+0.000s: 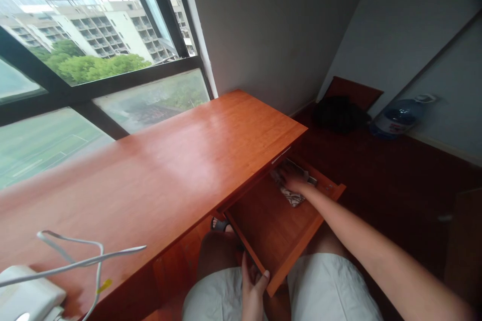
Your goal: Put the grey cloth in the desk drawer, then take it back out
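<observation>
Head view: seated at orange wood desk (161,160). Drawer (278,230) is pulled well out under the desk edge. Left hand (253,291) grips the drawer's near front corner, thumb over the rim, fingers beneath. Right hand (291,179) reaches into the far back of the drawer, fingers resting on a patterned cloth (293,196); whether the grip is closed on it, cannot tell. Cloth lies inside the drawer, not lifted out. White charger and cable (71,256) sit on the desk's near-left corner.

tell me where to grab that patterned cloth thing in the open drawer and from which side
Pinch the patterned cloth at its loose crumpled edge nearest the drawer front, coming from above: its far end sits under the desk and the right hand.
</observation>
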### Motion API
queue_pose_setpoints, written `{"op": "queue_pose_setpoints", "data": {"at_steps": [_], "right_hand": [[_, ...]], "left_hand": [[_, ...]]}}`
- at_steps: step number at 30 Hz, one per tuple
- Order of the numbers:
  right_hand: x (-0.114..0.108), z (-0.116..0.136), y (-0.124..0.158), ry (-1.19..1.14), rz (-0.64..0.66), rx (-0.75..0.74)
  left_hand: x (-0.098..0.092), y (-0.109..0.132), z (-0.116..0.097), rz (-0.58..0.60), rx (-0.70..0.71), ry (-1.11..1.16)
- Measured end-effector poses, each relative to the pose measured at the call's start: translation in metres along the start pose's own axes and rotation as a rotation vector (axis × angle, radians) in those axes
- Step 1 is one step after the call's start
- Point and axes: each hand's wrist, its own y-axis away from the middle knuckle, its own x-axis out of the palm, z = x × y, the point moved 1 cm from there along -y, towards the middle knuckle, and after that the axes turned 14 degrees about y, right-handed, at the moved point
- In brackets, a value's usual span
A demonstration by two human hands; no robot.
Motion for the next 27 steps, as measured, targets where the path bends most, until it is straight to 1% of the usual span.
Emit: {"op": "queue_pose_setpoints", "data": {"at_steps": [2,4,7,9,11,14,17,19,20,21,23,25,27], "right_hand": [[0.003,-0.010,0.018,0.031,0.076,0.077],[0.007,-0.012,0.040,0.052,0.157,0.143],[0.007,-0.003,0.069,0.060,0.267,0.183],[0.006,0.012,0.082,0.053,0.318,0.167],[0.004,0.035,0.093,0.027,0.365,0.117],[0.004,0.085,0.109,-0.039,0.418,-0.008],[0.004,0.136,0.124,-0.068,0.378,-0.138],[0.003,0.158,0.131,-0.066,0.342,-0.208],[0.002,0.163,0.133,-0.058,0.333,-0.233],[0.002,0.165,0.134,-0.046,0.330,-0.251],[0.001,0.157,0.134,-0.017,0.322,-0.279],[0.000,0.139,0.129,0.014,0.292,-0.288],[-0.003,0.114,0.118,0.049,0.255,-0.214]], "left_hand": [[0.003,0.002,-0.004,0.008,-0.009,-0.007],[0.006,0.004,-0.007,0.004,-0.016,-0.007],[0.007,0.007,-0.007,-0.006,-0.019,0.008],[0.007,0.008,-0.005,-0.014,-0.006,0.011],[0.005,0.007,-0.003,-0.018,-0.001,0.005],[0.003,0.004,-0.002,-0.004,-0.022,-0.007],[0.003,0.001,-0.003,0.003,-0.010,-0.024],[0.005,0.002,-0.004,0.011,0.004,-0.029],[0.006,0.002,-0.005,0.014,0.004,-0.031],[0.007,0.004,-0.006,0.014,0.001,-0.031],[0.010,0.007,-0.008,0.009,-0.013,-0.036],[0.012,0.010,-0.008,0.005,-0.032,-0.035],[0.013,0.012,-0.009,0.002,-0.042,-0.027]]}}
